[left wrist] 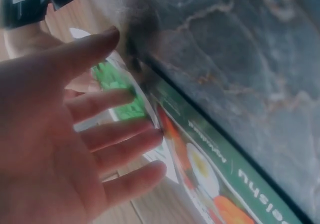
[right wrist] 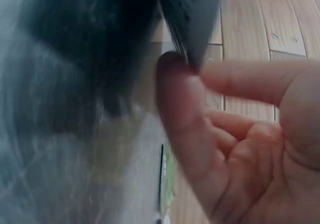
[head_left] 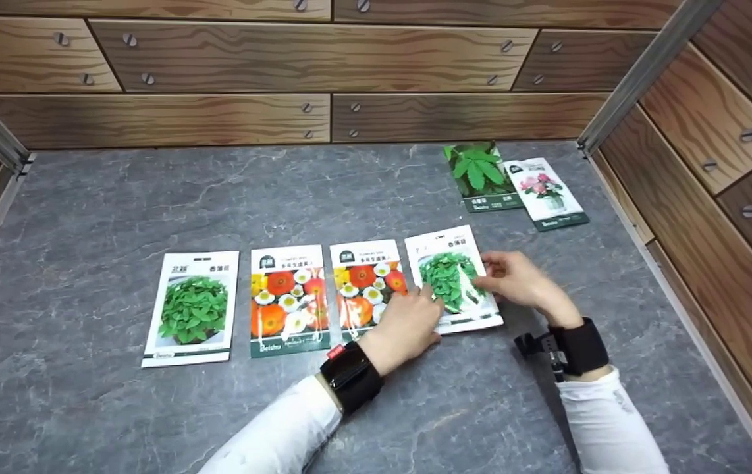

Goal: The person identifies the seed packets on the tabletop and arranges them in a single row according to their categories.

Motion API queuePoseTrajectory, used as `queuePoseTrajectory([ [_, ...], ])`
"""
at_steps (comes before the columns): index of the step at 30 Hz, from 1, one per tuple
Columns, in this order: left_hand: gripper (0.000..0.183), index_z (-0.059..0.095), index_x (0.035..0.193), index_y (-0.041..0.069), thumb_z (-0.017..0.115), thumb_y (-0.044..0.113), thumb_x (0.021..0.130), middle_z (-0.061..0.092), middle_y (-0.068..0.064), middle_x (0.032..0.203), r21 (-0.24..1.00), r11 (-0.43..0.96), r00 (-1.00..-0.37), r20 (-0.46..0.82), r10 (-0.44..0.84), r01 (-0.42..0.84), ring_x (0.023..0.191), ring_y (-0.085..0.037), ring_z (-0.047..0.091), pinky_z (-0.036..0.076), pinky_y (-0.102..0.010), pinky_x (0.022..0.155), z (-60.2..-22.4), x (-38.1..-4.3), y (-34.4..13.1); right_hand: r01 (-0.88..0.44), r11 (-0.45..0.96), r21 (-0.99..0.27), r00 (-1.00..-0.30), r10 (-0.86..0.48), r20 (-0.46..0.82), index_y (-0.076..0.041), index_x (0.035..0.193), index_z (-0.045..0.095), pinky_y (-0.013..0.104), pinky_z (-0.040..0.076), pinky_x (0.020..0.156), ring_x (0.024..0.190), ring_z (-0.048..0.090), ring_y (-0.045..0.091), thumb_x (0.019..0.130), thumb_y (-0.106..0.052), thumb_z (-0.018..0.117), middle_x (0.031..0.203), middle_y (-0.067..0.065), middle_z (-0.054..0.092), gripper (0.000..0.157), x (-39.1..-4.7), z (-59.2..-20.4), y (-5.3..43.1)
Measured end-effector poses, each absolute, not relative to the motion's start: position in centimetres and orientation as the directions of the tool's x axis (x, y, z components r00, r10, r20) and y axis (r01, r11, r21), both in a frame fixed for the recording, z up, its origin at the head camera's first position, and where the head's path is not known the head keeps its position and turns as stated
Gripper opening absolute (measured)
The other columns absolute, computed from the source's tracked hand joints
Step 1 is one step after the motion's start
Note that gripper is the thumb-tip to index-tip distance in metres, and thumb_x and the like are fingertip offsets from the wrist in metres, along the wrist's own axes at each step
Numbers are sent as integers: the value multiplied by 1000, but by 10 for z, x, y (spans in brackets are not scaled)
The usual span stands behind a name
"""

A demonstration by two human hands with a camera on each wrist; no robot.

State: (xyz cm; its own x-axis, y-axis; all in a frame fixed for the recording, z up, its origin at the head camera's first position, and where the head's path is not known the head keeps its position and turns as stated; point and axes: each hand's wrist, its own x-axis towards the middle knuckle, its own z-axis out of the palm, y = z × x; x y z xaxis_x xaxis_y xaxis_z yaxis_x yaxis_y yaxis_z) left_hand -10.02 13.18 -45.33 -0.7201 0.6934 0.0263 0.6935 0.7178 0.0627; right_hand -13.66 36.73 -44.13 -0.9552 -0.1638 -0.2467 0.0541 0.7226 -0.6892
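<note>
Four seed packets lie in a row across the grey marbled surface. The rightmost, a white packet with green leaves [head_left: 448, 273], is between my two hands and slightly tilted. My right hand [head_left: 521, 283] pinches its right edge between thumb and finger; the thumb [right wrist: 182, 103] shows close up in the right wrist view. My left hand [head_left: 409, 322] has its fingers extended, fingertips at the packet's lower left. It partly covers the second orange-flower packet [head_left: 353, 276]. In the left wrist view the left palm [left wrist: 50, 149] faces the camera, fingers loosely spread.
Another orange-flower packet [head_left: 289, 303] and a green-leaf packet [head_left: 193, 309] lie to the left. At the back right, a dark green-leaf packet [head_left: 478, 174] lies beside a pink-flower packet [head_left: 547, 194]. Wood-patterned walls [head_left: 317, 59] enclose the back and sides.
</note>
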Motion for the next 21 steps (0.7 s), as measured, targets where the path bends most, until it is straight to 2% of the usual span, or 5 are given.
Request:
queuePoseTrajectory([
  [3, 42, 76, 117, 17, 82, 47, 88, 73, -5, 117, 14, 723, -723, 32, 690, 690, 103, -18, 72, 61, -31, 77, -454, -100, 133, -4, 795, -607, -964, -164, -209, 12, 134, 61, 25, 49, 64, 68, 58, 10, 93, -14, 76, 86, 12, 68, 51, -136, -445, 362],
  [6, 41, 77, 116, 18, 82, 48, 88, 73, -4, 117, -9, 725, -724, 35, 689, 689, 103, -17, 71, 61, -31, 77, -455, -99, 134, -36, 846, -532, -972, -153, -177, 11, 140, 57, 29, 47, 70, 77, 59, 18, 90, -15, 78, 91, 15, 67, 60, -134, -447, 356],
  [11, 40, 77, 115, 18, 79, 49, 90, 72, -4, 116, -28, 723, -723, 34, 690, 690, 105, -17, 70, 61, -31, 80, -456, -98, 134, -24, 897, -442, -977, -116, -181, 13, 152, 43, 45, 54, 82, 95, 63, 34, 93, -16, 75, 115, 28, 63, 73, -130, -448, 349],
  [15, 39, 78, 113, 17, 80, 49, 90, 72, -3, 115, -35, 718, -717, 40, 696, 695, 103, -17, 71, 63, -31, 80, -457, -98, 133, -34, 912, -409, -978, -116, -176, 14, 151, 44, 58, 55, 96, 105, 64, 41, 94, -17, 74, 130, 34, 58, 72, -127, -449, 346],
  [21, 38, 77, 114, 16, 79, 46, 91, 72, -5, 117, -3, 714, -713, 29, 700, 700, 103, -18, 72, 64, -32, 80, -457, -102, 132, -98, 929, -356, -975, -160, -151, 13, 148, 50, 59, 54, 97, 105, 61, 41, 94, -17, 72, 125, 32, 57, 65, -126, -449, 344],
])
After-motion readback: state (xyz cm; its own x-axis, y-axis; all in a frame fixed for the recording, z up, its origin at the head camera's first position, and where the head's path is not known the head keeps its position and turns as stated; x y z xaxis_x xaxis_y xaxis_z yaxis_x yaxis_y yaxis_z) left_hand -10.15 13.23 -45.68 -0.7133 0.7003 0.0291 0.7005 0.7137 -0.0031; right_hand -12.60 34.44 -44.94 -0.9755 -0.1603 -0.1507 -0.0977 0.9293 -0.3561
